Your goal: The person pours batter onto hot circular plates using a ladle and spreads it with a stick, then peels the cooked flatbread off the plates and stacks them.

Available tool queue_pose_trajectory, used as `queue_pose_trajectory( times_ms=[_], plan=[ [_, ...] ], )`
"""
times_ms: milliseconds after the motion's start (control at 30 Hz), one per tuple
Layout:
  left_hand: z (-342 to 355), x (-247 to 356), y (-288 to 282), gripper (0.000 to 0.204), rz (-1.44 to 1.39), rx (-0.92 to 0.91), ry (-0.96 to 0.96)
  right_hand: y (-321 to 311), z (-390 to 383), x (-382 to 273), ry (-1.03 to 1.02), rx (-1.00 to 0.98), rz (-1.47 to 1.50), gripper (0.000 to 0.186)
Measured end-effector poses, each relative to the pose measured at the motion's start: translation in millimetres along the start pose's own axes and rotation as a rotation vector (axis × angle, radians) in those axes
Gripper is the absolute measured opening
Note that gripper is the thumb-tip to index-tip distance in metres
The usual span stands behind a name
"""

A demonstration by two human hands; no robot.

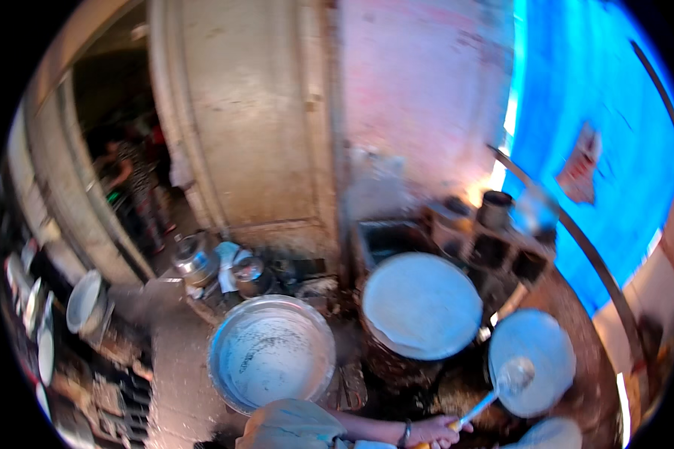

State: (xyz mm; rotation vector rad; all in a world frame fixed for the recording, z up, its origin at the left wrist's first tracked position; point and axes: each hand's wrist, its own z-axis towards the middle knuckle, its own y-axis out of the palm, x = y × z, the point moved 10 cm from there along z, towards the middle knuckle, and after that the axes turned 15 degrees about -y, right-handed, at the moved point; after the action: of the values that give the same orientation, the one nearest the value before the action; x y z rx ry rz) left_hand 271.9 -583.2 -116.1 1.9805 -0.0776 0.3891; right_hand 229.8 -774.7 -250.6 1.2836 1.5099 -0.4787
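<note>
My left hand (430,432), with a band at the wrist, reaches in from the lower edge. Its fingers are wrapped round the yellow grip of a long-handled skimmer (481,406). The skimmer's round head lies over a round pale-topped pan (535,348) at the right; blur hides whether it touches. At the lower right edge a pale rounded shape (550,435) looks like my right sleeve, but no right hand can be made out. Left of the pan is a larger pale round top (421,303). A wide metal basin (323,352), whitish inside with dark specks, stands in front of me.
Behind the basin stand a metal pot (195,258) and a smaller shiny pot (252,274). Dark tins (494,209) sit on a ledge at the back right. A blue sheet (577,90) hangs at the right. Another person (135,179) is in the doorway at the left.
</note>
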Motion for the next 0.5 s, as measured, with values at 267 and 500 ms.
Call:
queue_pose_trajectory(
  times_ms=[267,500],
  plan=[
    [-77.5,9.4,-41.9,0.034,0.091,0.011,0.148,-77.4,-21.6,-3.0,0.004,-0.014,-0.301,0.021],
    [-55.9,-2.0,-36.2,0.044,-0.228,-0.220,-0.219,-17.7,-32.1,-5.3,-0.060,0.169,-0.154,0.013]
  ],
)
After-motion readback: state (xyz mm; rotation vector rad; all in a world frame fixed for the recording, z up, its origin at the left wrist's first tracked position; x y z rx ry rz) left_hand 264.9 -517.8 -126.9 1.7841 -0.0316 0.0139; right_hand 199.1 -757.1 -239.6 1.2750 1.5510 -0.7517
